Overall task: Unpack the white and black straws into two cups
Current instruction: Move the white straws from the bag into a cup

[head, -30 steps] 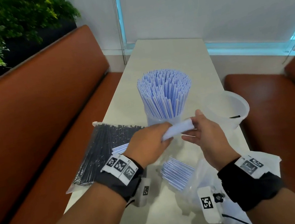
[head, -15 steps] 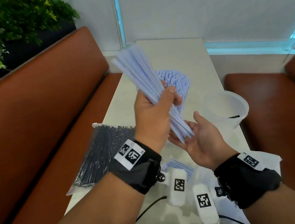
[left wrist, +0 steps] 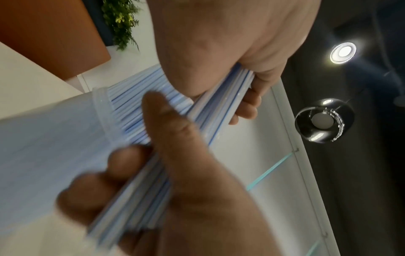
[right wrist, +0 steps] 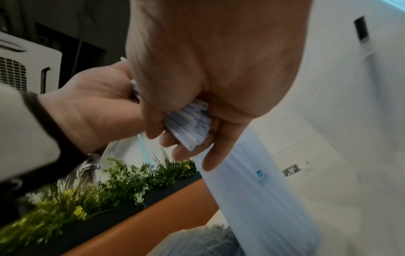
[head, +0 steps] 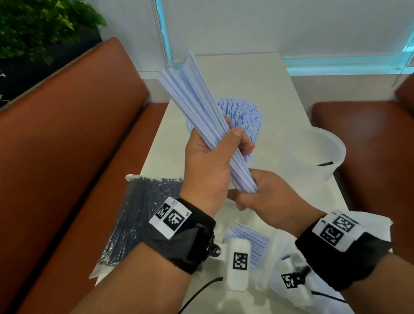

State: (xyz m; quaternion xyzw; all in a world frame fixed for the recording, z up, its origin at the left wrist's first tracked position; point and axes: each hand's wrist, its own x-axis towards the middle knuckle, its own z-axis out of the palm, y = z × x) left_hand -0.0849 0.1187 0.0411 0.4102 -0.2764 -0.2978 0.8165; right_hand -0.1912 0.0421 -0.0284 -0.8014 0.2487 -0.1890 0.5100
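With my left hand (head: 212, 164) gripping the white straws (head: 194, 105) mid-bundle and my right hand (head: 262, 197) cupped round their lower ends, I should square them up — then lower them upright into the cup (left wrist: 72, 131).

Both forearms reach in from 6 o'clock, each with a black band at the wrist. The left hand (head: 212, 161) is raised, thumb up toward 12 o'clock, fingers curled round a bundle of straws (head: 192, 100). The right hand (head: 267, 196), lower at 4 o'clock, curls round the bundle's lower end.

Glossy plastic bag (head: 140, 219), smooth leather bench (head: 54, 157).
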